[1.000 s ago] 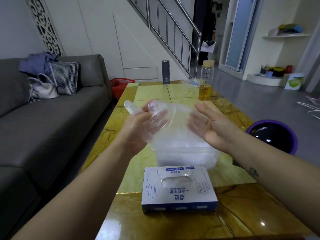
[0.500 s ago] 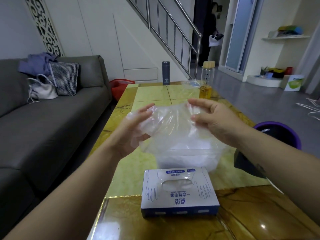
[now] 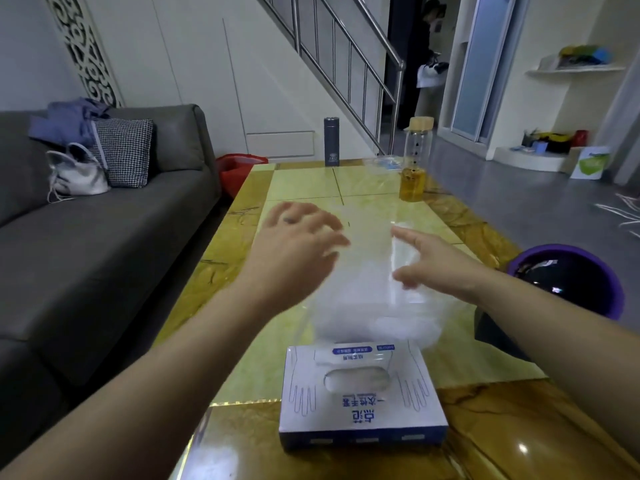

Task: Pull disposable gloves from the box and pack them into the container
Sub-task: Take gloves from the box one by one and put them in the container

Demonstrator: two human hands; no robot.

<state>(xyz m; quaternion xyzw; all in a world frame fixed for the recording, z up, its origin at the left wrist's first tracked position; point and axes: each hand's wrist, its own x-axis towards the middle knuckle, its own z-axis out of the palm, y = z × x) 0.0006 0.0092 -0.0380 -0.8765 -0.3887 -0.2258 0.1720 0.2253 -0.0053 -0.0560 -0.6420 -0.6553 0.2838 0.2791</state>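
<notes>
Cardboard glove box (image 3: 362, 407), clear plastic container (image 3: 377, 325) behind, filmy glove (image 3: 369, 244) above, left hand (image 3: 298, 247), right hand (image 3: 438, 270), blurred fingers seemingly unclenched

A glossy yellow-green table (image 3: 298, 188) carries a glove box (image 3: 362, 403) at its near end and a clear container (image 3: 381, 320) just behind (blurred here). At the far end stand a dark flask (image 3: 331, 142), a glass bottle (image 3: 414, 168) of amber liquid and a shallow clear tray (image 3: 382, 165).

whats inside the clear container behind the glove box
Whitish gloves show through the container wall. A blurred glove, the left hand and right hand cover its top; the count is hidden.
</notes>
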